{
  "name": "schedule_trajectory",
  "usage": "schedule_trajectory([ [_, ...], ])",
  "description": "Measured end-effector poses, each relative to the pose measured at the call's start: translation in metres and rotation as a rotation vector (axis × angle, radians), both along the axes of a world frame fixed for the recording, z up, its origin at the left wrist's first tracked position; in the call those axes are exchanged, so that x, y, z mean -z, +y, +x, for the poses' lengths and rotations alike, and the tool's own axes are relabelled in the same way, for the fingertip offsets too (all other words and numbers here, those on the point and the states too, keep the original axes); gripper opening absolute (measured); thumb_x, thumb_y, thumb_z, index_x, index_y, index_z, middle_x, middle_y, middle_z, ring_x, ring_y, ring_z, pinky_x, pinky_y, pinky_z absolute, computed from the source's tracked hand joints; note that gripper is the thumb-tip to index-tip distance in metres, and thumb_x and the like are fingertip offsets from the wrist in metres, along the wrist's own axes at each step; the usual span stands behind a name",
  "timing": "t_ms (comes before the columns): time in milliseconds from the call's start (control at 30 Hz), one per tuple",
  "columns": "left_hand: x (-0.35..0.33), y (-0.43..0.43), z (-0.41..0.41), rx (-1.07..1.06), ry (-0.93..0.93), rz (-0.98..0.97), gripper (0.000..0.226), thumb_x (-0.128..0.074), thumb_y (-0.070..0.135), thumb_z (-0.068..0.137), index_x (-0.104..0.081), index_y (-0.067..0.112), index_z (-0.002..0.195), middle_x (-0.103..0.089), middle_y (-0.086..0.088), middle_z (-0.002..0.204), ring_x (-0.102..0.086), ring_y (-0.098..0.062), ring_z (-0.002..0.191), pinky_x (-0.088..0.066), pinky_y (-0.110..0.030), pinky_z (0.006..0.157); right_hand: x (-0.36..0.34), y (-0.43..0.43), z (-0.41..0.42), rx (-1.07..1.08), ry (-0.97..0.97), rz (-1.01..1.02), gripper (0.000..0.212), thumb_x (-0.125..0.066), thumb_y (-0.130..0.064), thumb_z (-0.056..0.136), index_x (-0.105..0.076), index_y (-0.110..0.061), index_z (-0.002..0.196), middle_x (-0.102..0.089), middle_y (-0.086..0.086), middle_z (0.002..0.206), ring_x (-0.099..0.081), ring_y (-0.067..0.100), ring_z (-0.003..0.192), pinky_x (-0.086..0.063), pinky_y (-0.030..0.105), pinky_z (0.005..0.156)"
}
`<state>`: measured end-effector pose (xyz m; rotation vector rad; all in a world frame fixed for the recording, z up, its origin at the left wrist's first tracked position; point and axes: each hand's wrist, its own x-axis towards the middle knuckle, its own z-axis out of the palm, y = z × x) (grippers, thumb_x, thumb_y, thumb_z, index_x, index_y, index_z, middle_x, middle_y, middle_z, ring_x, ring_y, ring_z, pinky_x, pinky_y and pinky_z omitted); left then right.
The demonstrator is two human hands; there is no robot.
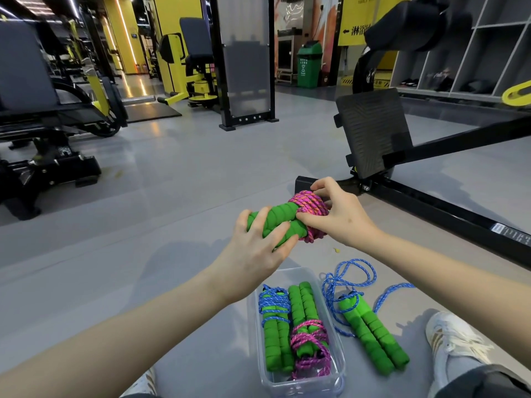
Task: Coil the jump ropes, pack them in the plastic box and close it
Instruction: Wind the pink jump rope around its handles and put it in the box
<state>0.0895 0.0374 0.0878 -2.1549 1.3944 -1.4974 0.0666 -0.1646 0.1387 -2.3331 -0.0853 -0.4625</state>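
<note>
While the left hand [258,248] grips the light foam handles [277,222], the right hand [339,215] pinches the limp pink cord [311,203], seemingly securing its end.

Your left hand [255,254] is gripping green handles [275,222] that are looking like matt, ribbed foam. Your right hand [342,214] is holding the pink cord [311,206], which is showing a rough braided weave flecked with orange. The plastic box [290,275] is showing clear, glossy walls. The blue cord [359,271] beside it is looking braided too. The floor [178,173] is giving off a smooth, faint sheen, and the black frame [431,202] is reading as painted metal.
</note>
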Motion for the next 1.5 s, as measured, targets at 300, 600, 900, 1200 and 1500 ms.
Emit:
schedule_trajectory([
  [300, 0.000, -0.001, -0.002, -0.030, 0.004, -0.019, 0.043, -0.018, 0.004, 0.094, -0.050, 0.014, 0.122, -0.045, -0.012, 0.121, -0.045, -0.044, 0.109, -0.045, -0.053, 0.083, 0.001, 0.010, 0.003, 0.071, -0.114, -0.069, 0.034, -0.066, -0.015, 0.071, -0.041, -0.009, 0.094, -0.058, 0.006, 0.080, -0.049, 0.027, 0.070, -0.035, 0.034, 0.060],
  [600, -0.008, -0.006, -0.001, -0.031, 0.042, -0.089, 0.048, -0.019, 0.001, 0.095, -0.062, 0.014, 0.114, -0.053, -0.013, 0.115, -0.051, -0.043, 0.102, -0.042, -0.049, 0.079, 0.000, 0.008, 0.011, 0.246, -0.499, -0.545, 0.021, -0.062, -0.020, 0.065, -0.045, -0.012, 0.075, -0.044, 0.006, 0.078, -0.039, 0.025, 0.075, -0.025, 0.034, 0.067],
  [900, -0.014, 0.006, 0.007, 0.008, 0.037, -0.078, 0.037, -0.031, 0.000, 0.091, -0.053, 0.014, 0.118, -0.047, -0.013, 0.118, -0.048, -0.042, 0.104, -0.039, -0.047, 0.078, 0.013, -0.001, 0.015, -0.040, -0.908, -1.001, 0.011, -0.056, -0.004, 0.087, -0.067, 0.000, 0.088, -0.061, 0.011, 0.079, -0.061, 0.031, 0.082, -0.045, 0.040, 0.085],
  [1200, 0.008, 0.018, 0.011, 0.034, 0.054, 0.027, 0.036, -0.049, 0.000, 0.084, -0.054, 0.012, 0.117, -0.049, -0.013, 0.120, -0.050, -0.044, 0.108, -0.043, -0.049, 0.078, 0.040, -0.021, 0.003, -0.284, -0.494, -1.228, 0.060, -0.040, -0.034, 0.091, -0.034, 0.000, 0.141, -0.033, 0.017, 0.149, -0.029, 0.037, 0.137, -0.022, 0.050, 0.111],
  [1500, 0.030, 0.039, -0.011, 0.041, 0.165, 0.265, 0.040, -0.026, 0.005, 0.095, -0.054, 0.011, 0.122, -0.061, -0.015, 0.117, -0.056, -0.049, 0.107, -0.046, -0.054, 0.084, 0.078, -0.041, 0.001, -0.505, -0.573, -1.398, 0.055, -0.043, -0.029, 0.096, -0.028, -0.006, 0.144, -0.035, 0.013, 0.149, -0.031, 0.033, 0.138, -0.023, 0.047, 0.112],
])
